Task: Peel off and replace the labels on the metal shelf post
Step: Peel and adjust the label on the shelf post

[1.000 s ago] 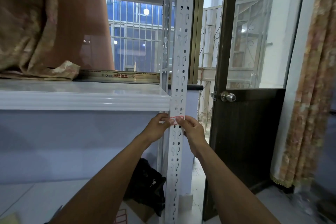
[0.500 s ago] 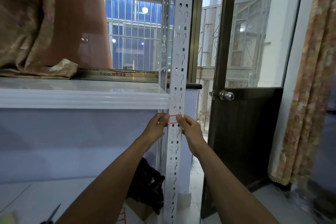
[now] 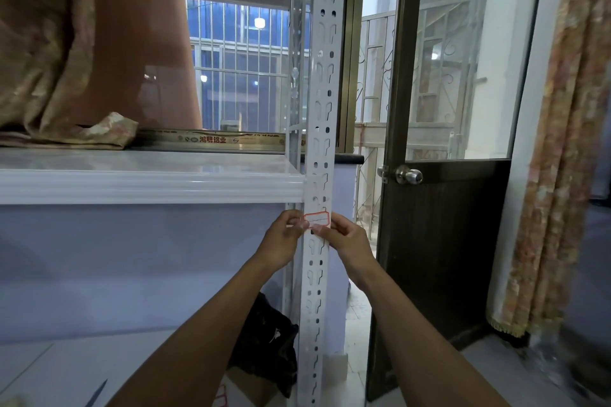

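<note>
We pinch the red-bordered label [image 3: 316,219] at both sides, our left hand [image 3: 281,241] on its left edge, our right hand [image 3: 347,241] at its lower right. It lies against the white shelf post [image 3: 322,92], just below the shelf [image 3: 132,187].

label [image 3: 316,219] writing too faint to read.

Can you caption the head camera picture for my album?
The left hand and right hand hold a red-bordered label on the white shelf post, below the shelf.
</note>
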